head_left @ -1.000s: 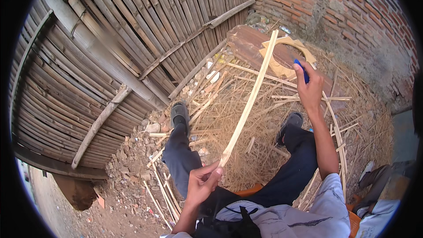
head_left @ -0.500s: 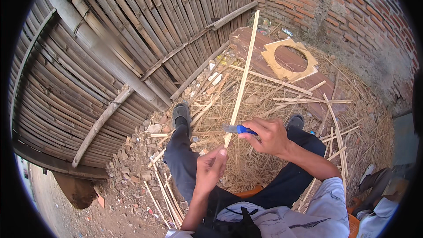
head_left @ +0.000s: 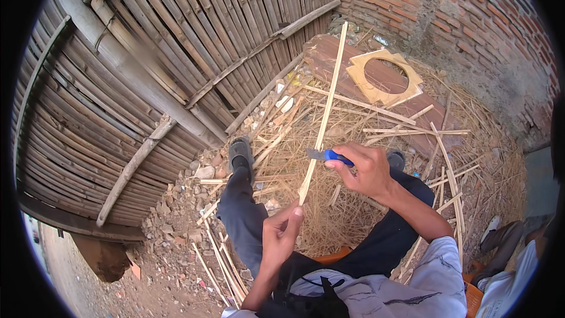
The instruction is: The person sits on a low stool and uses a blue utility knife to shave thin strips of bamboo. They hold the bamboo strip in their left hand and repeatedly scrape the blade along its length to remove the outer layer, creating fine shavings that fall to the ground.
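Observation:
My left hand (head_left: 281, 232) pinches the near end of a long, pale bamboo strip (head_left: 331, 94) between thumb and fingers. The strip slants up and away from me, leaning slightly right at its far end. My right hand (head_left: 366, 171) is closed around the blue handle of a knife (head_left: 338, 156). Its short grey blade lies across the strip, a little beyond my left hand. Close to the near end, the strip's surface looks rough and splintered. Whether the blade bites into the wood is too small to tell.
Shavings and loose strips (head_left: 450, 182) litter the ground between my feet. A brown board (head_left: 323, 59) carries a tan panel with a round hole (head_left: 357, 76). A bamboo wall (head_left: 176, 41) stands left, a brick wall (head_left: 388, 0) behind. Another person's leg (head_left: 500, 244) is at right.
My right hand and the knife have slid a little up the strip, away from my left hand. The strip's far end has dipped slightly. My left hand keeps its pinch.

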`<state>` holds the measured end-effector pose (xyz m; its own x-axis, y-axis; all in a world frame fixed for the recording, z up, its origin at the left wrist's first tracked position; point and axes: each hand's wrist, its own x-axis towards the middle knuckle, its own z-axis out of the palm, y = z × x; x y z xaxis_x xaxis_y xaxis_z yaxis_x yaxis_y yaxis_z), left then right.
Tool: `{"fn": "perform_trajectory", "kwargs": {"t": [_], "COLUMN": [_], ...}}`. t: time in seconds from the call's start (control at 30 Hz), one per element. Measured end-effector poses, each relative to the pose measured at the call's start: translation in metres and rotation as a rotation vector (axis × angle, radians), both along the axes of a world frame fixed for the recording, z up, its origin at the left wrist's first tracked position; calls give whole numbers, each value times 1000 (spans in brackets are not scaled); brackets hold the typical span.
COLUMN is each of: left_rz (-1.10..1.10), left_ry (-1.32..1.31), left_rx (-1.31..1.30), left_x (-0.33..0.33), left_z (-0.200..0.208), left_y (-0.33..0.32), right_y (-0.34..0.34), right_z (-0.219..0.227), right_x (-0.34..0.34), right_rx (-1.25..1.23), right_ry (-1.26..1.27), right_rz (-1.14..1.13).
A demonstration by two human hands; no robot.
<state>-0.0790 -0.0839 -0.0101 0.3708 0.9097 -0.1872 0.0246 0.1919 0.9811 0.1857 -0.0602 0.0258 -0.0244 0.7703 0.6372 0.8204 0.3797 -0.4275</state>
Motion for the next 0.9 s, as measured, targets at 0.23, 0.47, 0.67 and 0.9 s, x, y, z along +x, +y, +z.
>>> {"fn": "perform_trajectory", "kwargs": {"t": [0.23,0.47,0.67,0.9], "left_rz": [-113,-153,-85,24], "left_ry": [56,107,177,135], "left_rx": [-48,-114,-209,-11], "left_x": [-41,-95,-118,-63], "left_z": [-12,-4,-8,-13], "left_y": [-23,-22,-23,-4], "right_y": [30,47,53,39], "right_z": [3,19,11,-16], "right_x": [61,100,114,68], "right_rx": [75,-26,-191,-246], "right_ry": [23,92,145,379], "right_rz": [-258,-464,-520,-137]}}
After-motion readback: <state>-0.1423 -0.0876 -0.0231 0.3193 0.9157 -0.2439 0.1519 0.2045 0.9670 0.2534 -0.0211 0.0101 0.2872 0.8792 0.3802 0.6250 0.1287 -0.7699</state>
